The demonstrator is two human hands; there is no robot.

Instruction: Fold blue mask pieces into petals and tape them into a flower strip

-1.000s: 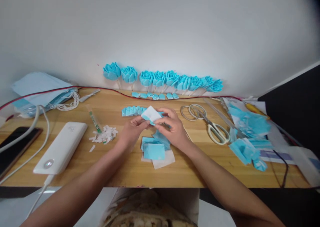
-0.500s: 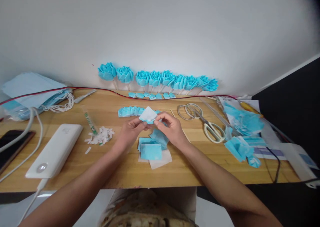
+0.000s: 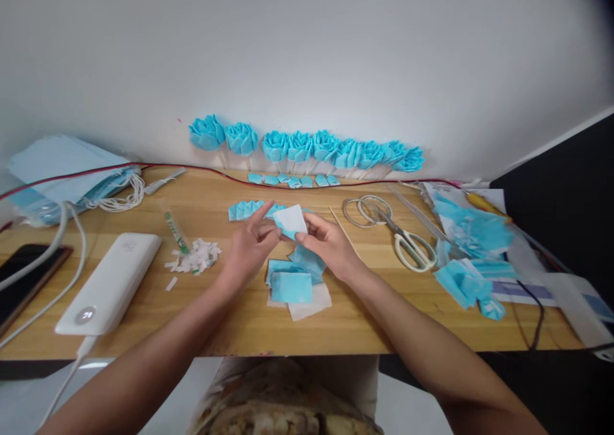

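White-and-blue square (image 3: 290, 219), the piece under inspection, is held just beyond the stack of cut sheets (image 3: 291, 288), our landmark on the wooden table (image 3: 268, 334). Compared with the frame half a second ago, we note that the square is turned, its upper edge less of a diamond point, and that the index finger of the left hand (image 3: 247, 249) is now raised clear of it. The left thumb meets the square's lower left edge; the right hand (image 3: 336, 246) is pinched on its right side, thumb in front. We judge that the right hand now bears most of the hold while the piece is worked between both. We find its face matt, white and flat, with a blue band along the bottom; whether this is a fold or a second layer we cannot tell. The stack itself is thin, soft-looking and loosely squared. Beyond it and to its left lies a strip of pleated blue pieces (image 3: 244, 210), crisp and pointed; farther beyond stand blue flowers (image 3: 325, 146) with rounded, ruffled petals on slender pale stems.
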